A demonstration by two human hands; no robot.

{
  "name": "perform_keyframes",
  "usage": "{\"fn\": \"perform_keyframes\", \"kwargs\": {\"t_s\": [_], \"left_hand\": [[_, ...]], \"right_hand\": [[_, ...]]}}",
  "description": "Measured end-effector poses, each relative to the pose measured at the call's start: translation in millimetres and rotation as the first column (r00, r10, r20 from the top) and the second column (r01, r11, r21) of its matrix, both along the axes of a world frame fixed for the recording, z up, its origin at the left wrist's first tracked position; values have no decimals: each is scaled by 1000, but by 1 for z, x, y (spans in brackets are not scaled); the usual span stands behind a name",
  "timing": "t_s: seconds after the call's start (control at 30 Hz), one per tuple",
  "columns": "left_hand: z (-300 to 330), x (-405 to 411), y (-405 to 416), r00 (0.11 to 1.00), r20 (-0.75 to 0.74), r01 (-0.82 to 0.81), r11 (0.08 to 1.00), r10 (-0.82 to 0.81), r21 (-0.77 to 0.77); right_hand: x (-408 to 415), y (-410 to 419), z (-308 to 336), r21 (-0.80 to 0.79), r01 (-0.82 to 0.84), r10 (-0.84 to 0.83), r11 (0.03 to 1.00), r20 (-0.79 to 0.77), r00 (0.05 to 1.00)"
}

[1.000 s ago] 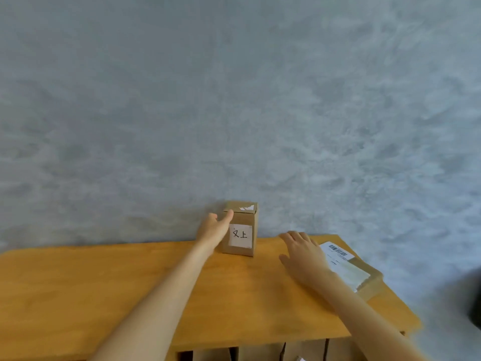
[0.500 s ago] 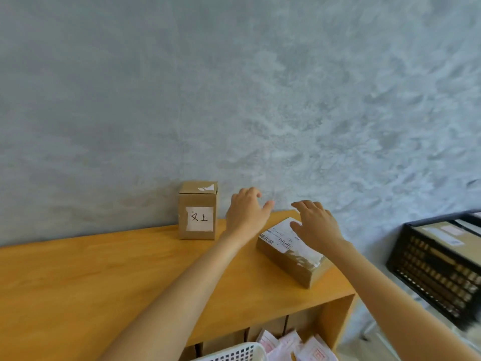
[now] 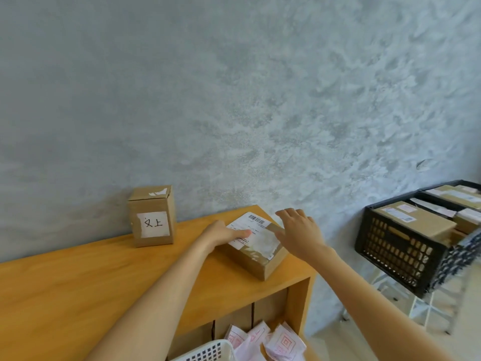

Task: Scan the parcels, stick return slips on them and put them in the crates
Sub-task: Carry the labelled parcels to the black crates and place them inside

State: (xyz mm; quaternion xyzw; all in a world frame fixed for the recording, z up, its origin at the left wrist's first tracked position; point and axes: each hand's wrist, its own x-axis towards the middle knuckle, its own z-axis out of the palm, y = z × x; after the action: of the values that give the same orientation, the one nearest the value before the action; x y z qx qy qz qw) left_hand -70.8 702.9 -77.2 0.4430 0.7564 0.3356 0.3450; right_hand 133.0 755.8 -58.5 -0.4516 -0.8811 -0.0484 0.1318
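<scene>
Since 0.5 s ago: left hand [image 3: 221,234] has dropped onto the flat parcel [image 3: 256,246], thumb pressed straight along its white label [image 3: 253,231]; grip around the near side hidden. Right hand [image 3: 299,234] now sits over the parcel's right edge, fingers spread, holding nothing. Parcel lies at the worktop [image 3: 104,277] back-right corner. Small upright box [image 3: 152,216] stays at the back edge. Black crate [image 3: 406,246] is off the right edge, already holding parcels.

Your wooden shelf top [image 3: 78,280] carries a flat labelled parcel [image 3: 256,252] at two o'clock and an upright small box [image 3: 152,217] at twelve.
</scene>
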Motion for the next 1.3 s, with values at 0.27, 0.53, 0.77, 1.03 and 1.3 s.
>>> {"fn": "perform_keyframes", "kwargs": {"t_s": [0.27,0.53,0.77,1.03,1.3], "left_hand": [[37,8,-21,994,98,-69,980,51,188],[112,25,-83,962,7,274,959,-275,-74],[97,53,-131,957,-52,269,940,-286,-208],[55,60,-207,912,-193,-291,902,362,318],[-3,82,-268,774,276,-633,686,570,358]], "right_hand": [[15,-8,25,-27,-67,63,997,-128,990],[16,-39,71,-558,-460,142,691,-519,843],[18,-84,19,-758,-624,176,189,-599,781],[8,-126,-31,-592,-755,-157,283,-805,572],[11,-194,-52,-616,-775,-425,144,-745,514]]}}
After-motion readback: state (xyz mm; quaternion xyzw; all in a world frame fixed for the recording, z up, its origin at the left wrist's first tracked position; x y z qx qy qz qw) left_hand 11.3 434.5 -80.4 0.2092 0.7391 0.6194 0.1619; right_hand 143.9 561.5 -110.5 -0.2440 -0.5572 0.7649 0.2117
